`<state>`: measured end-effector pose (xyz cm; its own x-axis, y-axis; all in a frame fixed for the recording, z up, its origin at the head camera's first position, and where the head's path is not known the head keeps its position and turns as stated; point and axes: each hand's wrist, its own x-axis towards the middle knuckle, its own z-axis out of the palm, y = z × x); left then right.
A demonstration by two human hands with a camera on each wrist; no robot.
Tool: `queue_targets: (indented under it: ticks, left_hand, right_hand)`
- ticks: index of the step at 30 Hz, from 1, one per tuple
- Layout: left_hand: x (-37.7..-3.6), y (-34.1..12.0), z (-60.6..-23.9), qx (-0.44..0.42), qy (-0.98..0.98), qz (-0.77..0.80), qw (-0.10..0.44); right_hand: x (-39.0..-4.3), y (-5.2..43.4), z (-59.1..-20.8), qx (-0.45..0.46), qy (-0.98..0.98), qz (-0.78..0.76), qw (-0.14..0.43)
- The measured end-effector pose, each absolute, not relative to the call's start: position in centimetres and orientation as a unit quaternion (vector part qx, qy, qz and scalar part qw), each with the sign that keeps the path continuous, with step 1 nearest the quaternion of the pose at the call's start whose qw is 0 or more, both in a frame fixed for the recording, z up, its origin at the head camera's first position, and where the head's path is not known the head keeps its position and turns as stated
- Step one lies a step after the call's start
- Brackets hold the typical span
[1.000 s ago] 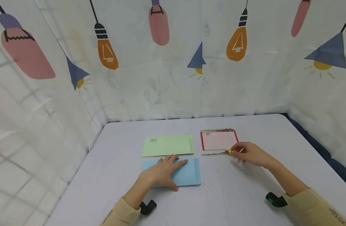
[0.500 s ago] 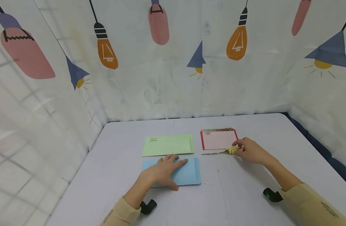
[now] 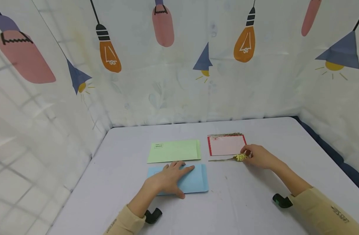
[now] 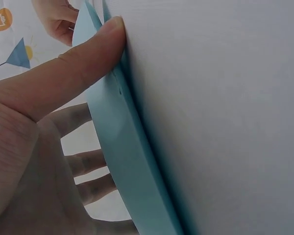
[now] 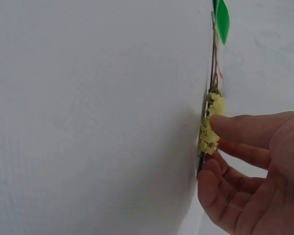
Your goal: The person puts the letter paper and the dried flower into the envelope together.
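Note:
My left hand (image 3: 170,180) rests with spread fingers on a light-blue envelope (image 3: 197,181). In the left wrist view its thumb lies along the raised edge of this envelope (image 4: 112,127). A dried flower sprig (image 3: 240,157) with a yellow head and thin brown stem lies on the table. The thumb and forefinger of my right hand (image 3: 260,157) pinch its head from the right. The right wrist view has the thumb on the yellow blossoms (image 5: 210,132), the other fingers curled below. Just behind lies a pink card (image 3: 227,146) with a red border.
Beyond the blue envelope lies a light-green envelope (image 3: 174,151) with a small printed box. Another dried sprig (image 3: 226,134) runs along the card's far edge. White curtains printed with lamps (image 3: 179,81) stand around the white table (image 3: 109,169).
My right hand has shifted slightly back and left, and more of the yellow flower head shows. The left hand stays on the blue envelope.

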<state>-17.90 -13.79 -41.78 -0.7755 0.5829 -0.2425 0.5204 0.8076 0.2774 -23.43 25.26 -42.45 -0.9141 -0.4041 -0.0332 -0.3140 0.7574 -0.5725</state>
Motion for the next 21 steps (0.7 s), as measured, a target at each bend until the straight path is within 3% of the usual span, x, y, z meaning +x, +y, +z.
queue_targets:
  ticks: [21]
  left_hand:
    - [-17.87, -13.87, -41.67, 0.297, 0.936, 0.102, 0.16]
  right_hand:
    - [-23.99, 25.99, -43.32, -0.186, 0.929, -0.307, 0.09]
